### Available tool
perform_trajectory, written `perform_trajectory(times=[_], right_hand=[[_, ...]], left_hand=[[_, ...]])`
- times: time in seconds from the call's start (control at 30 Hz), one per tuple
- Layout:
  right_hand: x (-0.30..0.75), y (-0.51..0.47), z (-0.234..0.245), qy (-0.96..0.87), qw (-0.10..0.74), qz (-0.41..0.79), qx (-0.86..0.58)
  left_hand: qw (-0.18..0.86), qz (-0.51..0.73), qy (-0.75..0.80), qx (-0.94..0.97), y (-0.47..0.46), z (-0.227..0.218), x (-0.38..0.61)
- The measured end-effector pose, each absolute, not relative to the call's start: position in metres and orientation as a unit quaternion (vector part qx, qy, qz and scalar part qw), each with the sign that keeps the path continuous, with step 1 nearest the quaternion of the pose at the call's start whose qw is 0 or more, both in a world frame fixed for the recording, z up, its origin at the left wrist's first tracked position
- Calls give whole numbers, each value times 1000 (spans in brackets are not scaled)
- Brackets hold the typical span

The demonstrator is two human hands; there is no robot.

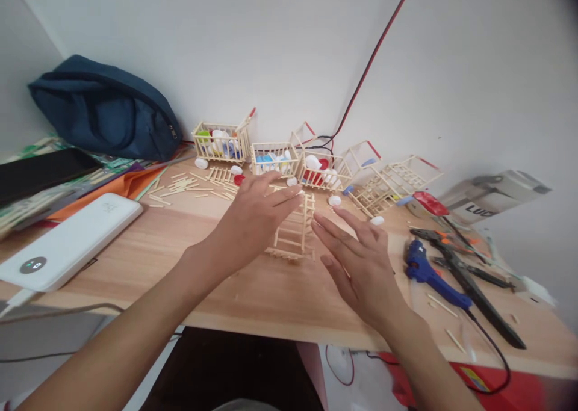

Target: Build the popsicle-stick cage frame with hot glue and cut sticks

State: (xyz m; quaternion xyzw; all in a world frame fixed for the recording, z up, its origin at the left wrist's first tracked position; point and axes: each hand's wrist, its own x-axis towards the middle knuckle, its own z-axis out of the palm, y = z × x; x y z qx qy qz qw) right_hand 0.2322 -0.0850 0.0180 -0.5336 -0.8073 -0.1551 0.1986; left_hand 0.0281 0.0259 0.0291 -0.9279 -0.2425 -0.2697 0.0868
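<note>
A small frame of thin wooden sticks [289, 242] stands on the wooden table between my two hands. My left hand [257, 209] hovers at its upper left, fingers stretched out and covering part of it. To the right, my right hand [356, 254] has its fingers extended near the frame's side; whether a fingertip touches it I cannot tell. Behind them stand several little stick-built carts, among them one with coloured bottle caps [221, 143], one with blue and white caps [273, 158] and one with red and white caps [323, 173].
Loose sticks [180, 185] lie left of the carts. A blue glue gun [433, 278] and black-handled cutting tool [478, 296] rest at right. A white power bank [72, 239], a dark phone [45, 173] and a blue bag [108, 110] occupy the left side.
</note>
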Motion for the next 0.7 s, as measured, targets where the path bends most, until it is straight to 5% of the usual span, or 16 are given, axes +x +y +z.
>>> perform_trajectory(times=[0.7], right_hand=[[218, -90, 11, -810, 201, -141, -532]], left_hand=[[126, -243, -217, -937, 29, 25, 45]])
